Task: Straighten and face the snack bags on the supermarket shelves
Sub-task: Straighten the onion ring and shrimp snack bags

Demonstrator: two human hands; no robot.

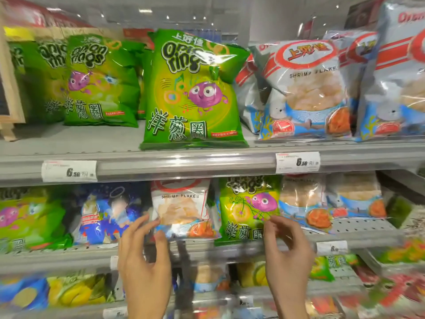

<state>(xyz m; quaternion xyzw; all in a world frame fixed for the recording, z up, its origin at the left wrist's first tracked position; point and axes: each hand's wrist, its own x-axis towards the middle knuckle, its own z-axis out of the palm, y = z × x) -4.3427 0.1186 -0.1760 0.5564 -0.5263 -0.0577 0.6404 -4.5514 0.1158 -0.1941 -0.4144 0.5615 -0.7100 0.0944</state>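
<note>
Reaching in: both hands are raised to the middle shelf (pixel 358 226), the landmark for every place below.
Left hand (pixel 143 259): at the shelf's front edge, left of centre; thumb and fingertips pinch the lower left corner of a white shrimp flakes bag (pixel 184 210).
Right hand (pixel 287 252): at the same front edge, right of centre; fingers curled, their tips against the lower right part of a green onion rings bag (pixel 247 210). Whether they grip it or only touch it, I cannot tell.
Shrimp flakes bag: stands on the middle shelf near its centre, facing front, tilted slightly.
Onion rings bag: just beside the shrimp flakes bag on its right, facing front, bottom edge at the shelf lip.
Neighbours on the same shelf: a blue bag (pixel 108 215) and another green bag (pixel 30 217) to the left, blurred; more shrimp flakes bags (pixel 333 201) to the right, set further back.
Shelf above: a large onion rings bag (pixel 195 88) stands forward at the centre, upright; further green bags (pixel 92 81) sit left and back; silver shrimp flakes bags (pixel 308 88) lean on the right.
Price tags (pixel 69 171): two white tags reading 6.50 are clipped on the rail just above the middle shelf.
Shelf below: yellow, blue and red bags, too blurred to tell apart.
</note>
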